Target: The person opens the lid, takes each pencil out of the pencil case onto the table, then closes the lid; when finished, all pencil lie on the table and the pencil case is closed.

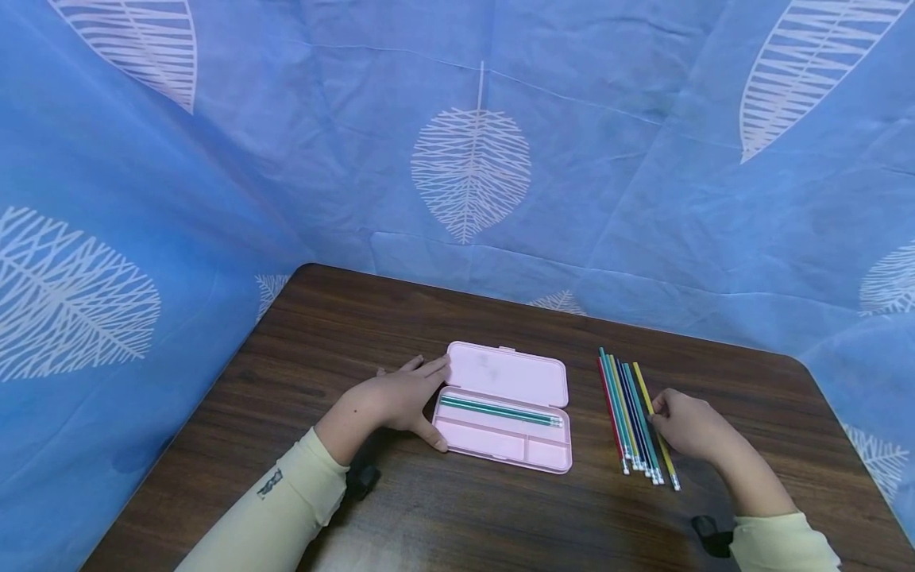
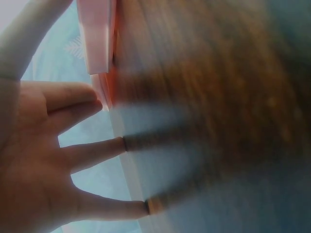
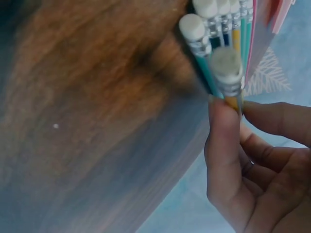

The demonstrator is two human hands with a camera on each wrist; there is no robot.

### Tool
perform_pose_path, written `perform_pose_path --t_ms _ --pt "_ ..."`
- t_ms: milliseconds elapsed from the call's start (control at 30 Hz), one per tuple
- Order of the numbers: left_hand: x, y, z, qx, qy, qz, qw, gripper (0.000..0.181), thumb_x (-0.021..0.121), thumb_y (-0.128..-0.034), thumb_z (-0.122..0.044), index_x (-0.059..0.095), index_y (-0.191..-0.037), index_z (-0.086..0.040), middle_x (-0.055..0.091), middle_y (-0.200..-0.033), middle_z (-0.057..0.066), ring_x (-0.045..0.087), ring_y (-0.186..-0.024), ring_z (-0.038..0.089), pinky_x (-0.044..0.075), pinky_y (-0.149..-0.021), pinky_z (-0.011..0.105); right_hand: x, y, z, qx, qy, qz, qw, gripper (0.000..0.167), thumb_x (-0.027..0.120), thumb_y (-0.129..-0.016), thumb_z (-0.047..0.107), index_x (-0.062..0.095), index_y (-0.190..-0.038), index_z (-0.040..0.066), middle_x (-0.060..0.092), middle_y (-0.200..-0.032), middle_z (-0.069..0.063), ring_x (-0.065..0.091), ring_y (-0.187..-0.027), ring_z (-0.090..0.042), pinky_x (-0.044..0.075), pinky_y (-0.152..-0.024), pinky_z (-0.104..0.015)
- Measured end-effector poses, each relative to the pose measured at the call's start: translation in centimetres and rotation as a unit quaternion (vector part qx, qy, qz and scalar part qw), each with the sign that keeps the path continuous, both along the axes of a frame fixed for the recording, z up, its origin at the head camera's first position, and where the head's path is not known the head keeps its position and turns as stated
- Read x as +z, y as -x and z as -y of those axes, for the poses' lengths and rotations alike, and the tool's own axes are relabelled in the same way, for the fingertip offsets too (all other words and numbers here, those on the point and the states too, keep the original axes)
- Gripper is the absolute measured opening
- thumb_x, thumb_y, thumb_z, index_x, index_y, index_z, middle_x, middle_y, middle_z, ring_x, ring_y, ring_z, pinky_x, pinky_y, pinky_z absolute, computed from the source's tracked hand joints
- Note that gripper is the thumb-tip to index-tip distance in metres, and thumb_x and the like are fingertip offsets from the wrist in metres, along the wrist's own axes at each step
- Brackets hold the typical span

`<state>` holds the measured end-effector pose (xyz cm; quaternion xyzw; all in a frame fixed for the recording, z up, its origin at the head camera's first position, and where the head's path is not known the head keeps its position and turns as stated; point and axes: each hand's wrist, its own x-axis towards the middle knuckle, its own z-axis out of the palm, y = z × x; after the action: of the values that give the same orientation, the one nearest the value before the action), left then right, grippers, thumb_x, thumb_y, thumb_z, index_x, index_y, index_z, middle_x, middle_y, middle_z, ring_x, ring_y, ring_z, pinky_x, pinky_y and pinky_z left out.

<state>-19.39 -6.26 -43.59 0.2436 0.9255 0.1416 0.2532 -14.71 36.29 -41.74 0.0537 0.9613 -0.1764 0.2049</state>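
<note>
A pink pencil case (image 1: 475, 441) lies unfolded on the table, its lid (image 1: 507, 375) laid back behind it. Green pencils (image 1: 493, 409) with white erasers lie in its long rear compartment. My left hand (image 1: 389, 397) rests at the case's left side with fingers spread, the thumb at the near left corner and fingertips by the lid. Over on the right, my right hand (image 1: 689, 425) pinches a yellow pencil (image 1: 668, 462) between thumb and index finger. That pencil is the rightmost of a loose row; its eraser (image 3: 227, 65) points toward the right wrist camera.
To the left of the yellow pencil lie several others, among them a red pencil (image 1: 610, 401) and dark blue and green ones. The dark wooden table (image 1: 386, 318) ends at a blue cloth (image 1: 343, 159) with white leaf patterns.
</note>
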Motion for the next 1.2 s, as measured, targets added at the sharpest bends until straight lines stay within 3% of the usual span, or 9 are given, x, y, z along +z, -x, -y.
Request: perform_pose_path --t_ms 133,467,833,1067,1200 --pt "0.0 0.0 0.0 -0.002 0.0 -0.001 1.0 0.126 0.09 -0.0774 -0.064 0.021 -0.173 -0.018 0.014 -0.183 -0.001 0.013 -0.17 0.037 0.022 -0.122 0.084 -0.4 0.0 -0.1 -0.011 0.019 0.009 0.9997 0.022 0.048 -0.11 0.007 0.053 -0.117 -0.014 0.067 -0.088 -0.017 0.068 -0.07 -0.017 0.063 -0.062 -0.036" --pt "0.0 0.0 0.0 -0.002 -0.002 -0.001 1.0 0.126 0.09 -0.0776 -0.064 0.021 -0.173 -0.018 0.013 -0.183 -0.001 0.013 -0.17 0.037 0.022 -0.122 0.084 -0.7 0.4 0.0 -0.018 0.016 0.014 0.9996 0.02 0.048 -0.11 0.005 0.053 -0.116 -0.013 0.067 -0.086 -0.018 0.069 -0.068 -0.017 0.064 -0.061 -0.034" --pt "-0.1 0.0 0.1 -0.006 -0.003 -0.004 1.0 0.126 0.089 -0.0777 -0.065 0.022 -0.173 -0.018 0.014 -0.183 -0.001 0.013 -0.17 0.038 0.022 -0.121 0.085 -1.0 0.1 0.0 -0.012 0.021 0.017 0.9996 0.028 0.047 -0.112 0.011 0.049 -0.124 -0.014 0.066 -0.086 -0.017 0.068 -0.067 -0.018 0.062 -0.06 -0.035" --pt "-0.1 0.0 0.1 -0.002 -0.004 -0.003 1.0 0.125 0.09 -0.0775 -0.064 0.022 -0.173 -0.018 0.014 -0.183 -0.001 0.013 -0.17 0.038 0.022 -0.122 0.084 -0.2 -0.5 1.4 0.017 -0.027 -0.036 0.9988 0.033 0.052 -0.11 0.021 0.056 -0.12 -0.011 0.059 -0.069 -0.006 0.055 -0.057 -0.016 0.045 -0.053 -0.034" --pt "-0.2 0.1 0.1 -0.002 -0.002 -0.003 1.0 0.125 0.09 -0.0774 -0.064 0.023 -0.173 -0.018 0.014 -0.183 -0.002 0.013 -0.17 0.037 0.022 -0.122 0.084 0.4 -1.1 3.2 0.039 -0.028 -0.075 0.9961 0.03 0.055 -0.109 0.023 0.061 -0.114 -0.006 0.052 -0.062 -0.002 0.046 -0.052 -0.015 0.039 -0.052 -0.033"
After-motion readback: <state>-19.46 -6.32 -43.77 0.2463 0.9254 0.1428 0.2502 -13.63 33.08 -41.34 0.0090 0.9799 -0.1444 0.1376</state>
